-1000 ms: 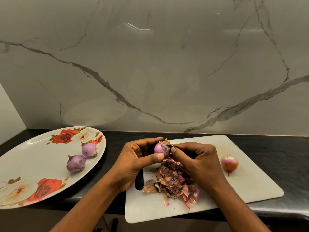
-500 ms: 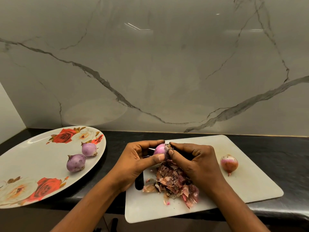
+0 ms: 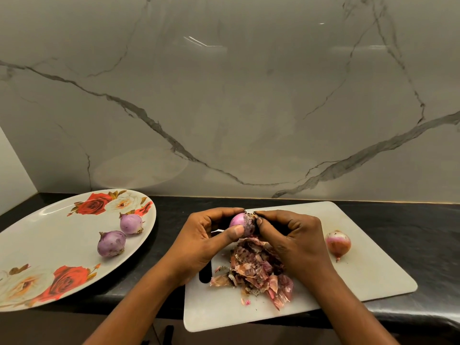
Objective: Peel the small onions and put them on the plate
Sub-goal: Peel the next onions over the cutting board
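Plate [image 3: 49,240], floral, far left on the counter [image 3: 171,220]: carries two finished items toward its right rim, near peeled onion [image 3: 111,244] and far peeled onion [image 3: 131,223], close together, apparently not touching.

Left hand [image 3: 199,242]: fingers curled over and thumb pressed against the held onion [image 3: 240,223], gripping it above the cutting board [image 3: 368,277]. That onion is mostly bare and pink-purple, with dry scraps clinging at its right end; judged nearly peeled.

Peel heap [image 3: 256,270]: on the board, directly below the hands.

Right hand [image 3: 296,240]: thumb and forefinger pinch the scraps at that right end, other fingers curled.

Unpeeled onion [image 3: 338,244]: on the board just right of the right hand, papery skin on, untouched.

Tally, as judged: two done, one close, one to start; the last two both need moving to the plate.
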{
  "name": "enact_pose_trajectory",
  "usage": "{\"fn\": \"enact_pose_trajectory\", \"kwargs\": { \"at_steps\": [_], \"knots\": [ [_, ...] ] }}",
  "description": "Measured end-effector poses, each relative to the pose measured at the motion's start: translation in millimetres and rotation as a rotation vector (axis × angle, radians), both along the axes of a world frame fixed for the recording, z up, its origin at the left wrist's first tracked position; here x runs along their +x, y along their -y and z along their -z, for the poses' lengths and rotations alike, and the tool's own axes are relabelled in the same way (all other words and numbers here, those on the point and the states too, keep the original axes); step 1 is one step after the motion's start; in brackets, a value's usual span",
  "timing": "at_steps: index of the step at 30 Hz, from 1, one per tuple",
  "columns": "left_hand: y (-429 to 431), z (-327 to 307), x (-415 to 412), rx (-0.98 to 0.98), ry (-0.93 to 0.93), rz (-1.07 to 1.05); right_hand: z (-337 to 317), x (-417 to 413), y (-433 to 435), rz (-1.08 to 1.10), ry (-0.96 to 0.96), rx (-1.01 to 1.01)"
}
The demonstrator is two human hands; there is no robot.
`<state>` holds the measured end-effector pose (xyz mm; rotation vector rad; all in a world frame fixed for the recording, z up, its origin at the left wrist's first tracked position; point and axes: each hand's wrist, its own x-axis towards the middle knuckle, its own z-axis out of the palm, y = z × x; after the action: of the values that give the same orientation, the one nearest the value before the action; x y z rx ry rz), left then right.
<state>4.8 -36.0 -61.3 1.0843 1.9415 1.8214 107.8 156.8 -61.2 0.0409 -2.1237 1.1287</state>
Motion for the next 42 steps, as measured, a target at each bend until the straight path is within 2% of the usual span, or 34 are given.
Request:
{"fn": "enact_pose_trajectory", "kwargs": {
  "at_steps": [3, 5, 10, 17, 21, 27, 37, 42],
  "knots": [
    [2.7, -3.0, -3.6, -0.124, -0.147, -0.007, 0.4, -0.1, -1.2, 0.026, 0.005, 0.016],
    [4.9, -3.5, -6.2, -0.162, -0.179, -0.009, 1.7, -1.0, -1.0, 0.028, 0.019, 0.023],
    [7.1, 0.0, -4.1, -0.074, -0.105, 0.034, 3.0, -3.4, -0.2, 0.036, 0.021, 0.014],
    [5.7, 3.4, -1.8, -0.009, -0.105, 0.027, 1.9, -2.6, 1.7, 0.057, 0.021, -0.014],
    [7.5, 5.9, -2.6, 0.045, -0.069, -0.004, 1.9, -4.5, -3.8, 0.119, 0.023, -0.118],
    [5.9, 6.4, -1.5, 0.108, -0.059, -0.06, 2.9, -2.3, 2.2, 0.035, 0.074, -0.067],
    [4.0, 8.5, -5.3, 0.077, -0.23, -0.096, 0.8, -5.1, 4.6, -0.053, 0.116, -0.056],
    [5.0, 9.7, -7.0, 0.058, -0.244, -0.125, 1.4, -5.3, 3.0, -0.087, 0.113, -0.078]
  ]
}}
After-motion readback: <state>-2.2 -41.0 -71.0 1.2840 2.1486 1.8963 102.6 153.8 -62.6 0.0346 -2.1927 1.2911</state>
